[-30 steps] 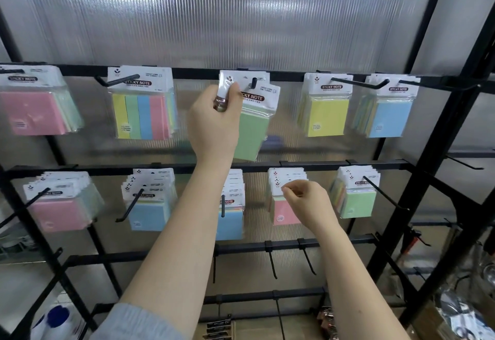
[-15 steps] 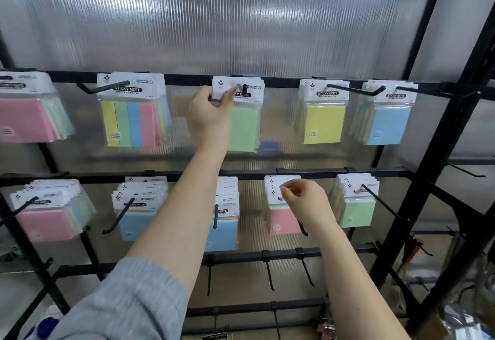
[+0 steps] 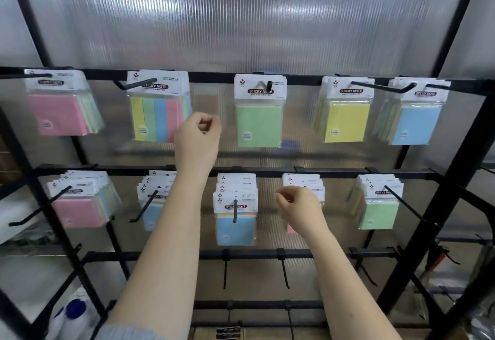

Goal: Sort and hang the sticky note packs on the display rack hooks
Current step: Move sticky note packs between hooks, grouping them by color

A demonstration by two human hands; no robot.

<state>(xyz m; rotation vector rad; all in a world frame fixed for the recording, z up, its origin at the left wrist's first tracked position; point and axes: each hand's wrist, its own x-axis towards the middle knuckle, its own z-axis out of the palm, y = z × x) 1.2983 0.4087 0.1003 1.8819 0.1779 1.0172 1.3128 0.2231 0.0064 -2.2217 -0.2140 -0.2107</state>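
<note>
Nothing is held by the loosely curled left hand (image 3: 197,140), just beside the green pack (image 3: 259,114) hung mid top rail (image 3: 214,77); pink packs (image 3: 302,192) on the lower rail are pinched by the right hand (image 3: 300,212).

L hand (image 3: 197,140) raised, fingers loosely curled, holding nothing; R hand (image 3: 300,212) lower, fingertips pinched.
</note>
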